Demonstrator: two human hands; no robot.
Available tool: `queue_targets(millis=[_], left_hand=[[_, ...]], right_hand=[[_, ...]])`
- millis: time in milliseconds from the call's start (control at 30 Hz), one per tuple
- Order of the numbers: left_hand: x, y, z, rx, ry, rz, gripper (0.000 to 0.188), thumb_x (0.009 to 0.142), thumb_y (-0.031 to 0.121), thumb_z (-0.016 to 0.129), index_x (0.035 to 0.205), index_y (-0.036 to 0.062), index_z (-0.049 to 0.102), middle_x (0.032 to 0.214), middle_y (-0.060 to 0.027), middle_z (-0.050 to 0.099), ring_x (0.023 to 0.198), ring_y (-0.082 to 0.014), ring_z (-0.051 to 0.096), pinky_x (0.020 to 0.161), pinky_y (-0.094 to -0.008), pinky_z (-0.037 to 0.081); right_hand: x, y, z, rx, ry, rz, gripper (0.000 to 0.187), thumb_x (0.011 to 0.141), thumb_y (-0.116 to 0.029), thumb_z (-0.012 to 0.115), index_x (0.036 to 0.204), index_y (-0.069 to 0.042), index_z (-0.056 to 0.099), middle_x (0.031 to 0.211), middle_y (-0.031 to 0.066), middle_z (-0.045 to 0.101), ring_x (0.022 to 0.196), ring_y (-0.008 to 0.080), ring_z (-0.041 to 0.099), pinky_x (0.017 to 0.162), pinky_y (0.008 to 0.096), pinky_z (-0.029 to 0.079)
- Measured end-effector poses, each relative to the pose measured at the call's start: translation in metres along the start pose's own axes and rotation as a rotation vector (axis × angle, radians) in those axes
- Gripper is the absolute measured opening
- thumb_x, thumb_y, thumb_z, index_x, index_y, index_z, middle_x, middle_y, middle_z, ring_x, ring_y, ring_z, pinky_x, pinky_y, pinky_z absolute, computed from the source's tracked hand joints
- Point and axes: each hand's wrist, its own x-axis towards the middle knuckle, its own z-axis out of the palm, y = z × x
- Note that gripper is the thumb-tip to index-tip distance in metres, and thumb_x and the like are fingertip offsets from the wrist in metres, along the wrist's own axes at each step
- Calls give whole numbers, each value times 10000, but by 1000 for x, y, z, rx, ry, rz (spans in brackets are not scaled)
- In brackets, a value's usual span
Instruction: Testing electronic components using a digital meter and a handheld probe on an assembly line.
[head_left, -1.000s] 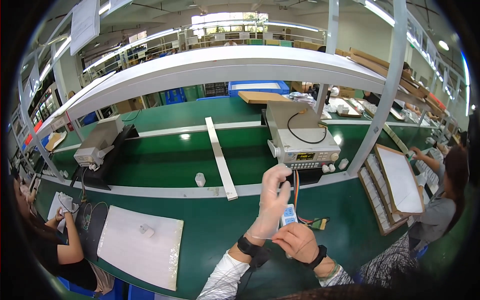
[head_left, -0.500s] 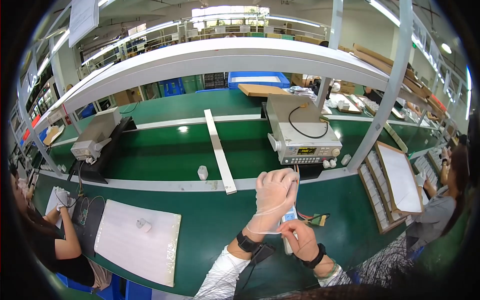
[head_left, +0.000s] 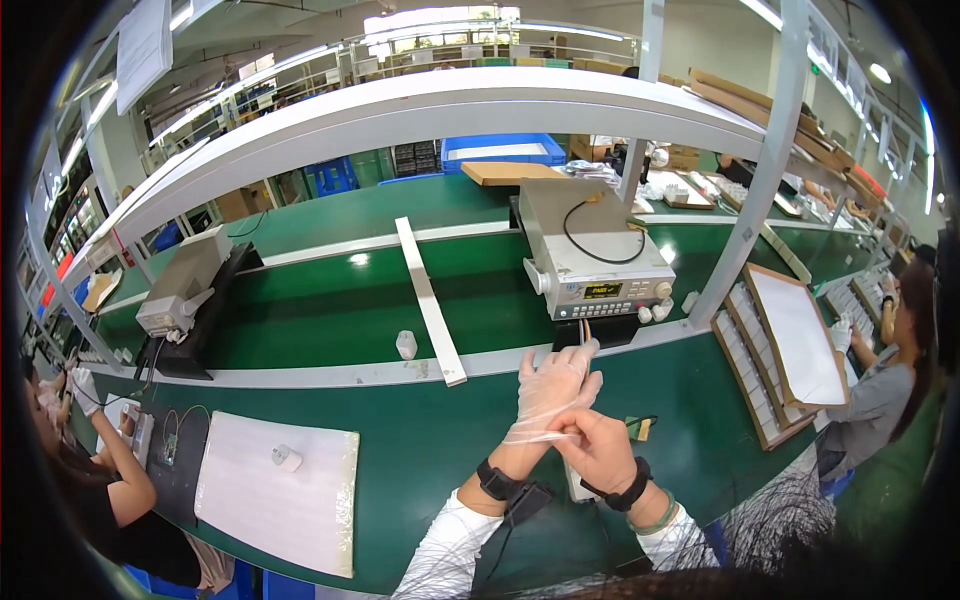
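— From the head view: whereabouts of the clear glove (head_left: pixel 541 412)?

— Drawn over the left hand (head_left: pixel 553 386), with the cuff (head_left: pixel 527 436) at the wrist, right at the fingertips of the right hand (head_left: pixel 600 450).

— State of the fingers?

— Left: spread apart, slightly bent, gripping nothing visible. Right: bare, thumb and forefinger closed on the cuff's edge, with a fold of thin film stretched between cuff and fingertips. Depth of the pinch, impossible to tell.

— Best handling, in judgement?

— Catch the film with the pads, not the nails; probably quick to tear at so thin an edge. Take a wider fold, and draw evenly around the wrist rather than at a single spot. Keep the left fingers loose, to let the film slide.

— Hazards nearby?

— Back from the right fingertips, a black strap (head_left: pixel 494 481) on the left wrist: apt to snag the film. Behind the right hand, a white power strip (head_left: pixel 579 489), mostly hidden; beyond the left fingertips, coloured wires (head_left: pixel 586 329) below a grey test machine (head_left: pixel 598 242). Better to work clear of all.
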Motion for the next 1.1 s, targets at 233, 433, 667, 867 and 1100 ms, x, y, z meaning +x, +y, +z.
queue_targets(millis=[233,433,667,867,1100], left_hand=[[1,-1,5,55,-53,-42,550,884,356,588,1386,237,399,1262,-15,561,1178,-185,537,1082,-565,241],[3,-1,6,12,-32,-27,542,881,349,595,1374,216,413,1256,-11,571,1180,-181,539,1082,-545,245],[3,-3,-11,-208,5,-58,617,886,391,583,1418,157,375,1231,-73,596,1151,-225,552,1082,-483,270],[-1,-4,-30,-411,271,61,684,934,455,516,1463,73,311,1210,-135,602,1116,-281,566,1035,-406,341],[1,-8,-38,-1677,66,-181,582,990,451,441,1431,79,371,1152,-80,614,967,-200,594,899,-365,427]], right_hand=[[1,7,1,327,-39,306,139,861,-115,668,953,-18,628,653,-2,547,559,47,491,518,213,399],[1,3,-2,317,-45,298,135,865,-111,663,948,-12,624,646,-12,529,553,43,479,519,207,394],[-1,-2,3,345,-73,239,131,872,-130,674,940,-28,627,667,1,529,570,62,484,539,214,405],[-10,-10,12,214,-210,29,127,885,-151,674,931,-37,642,765,44,600,687,127,584,618,268,468],[-29,19,21,250,-173,-124,123,885,-94,644,996,-41,651,914,88,634,809,177,638,740,287,507]])
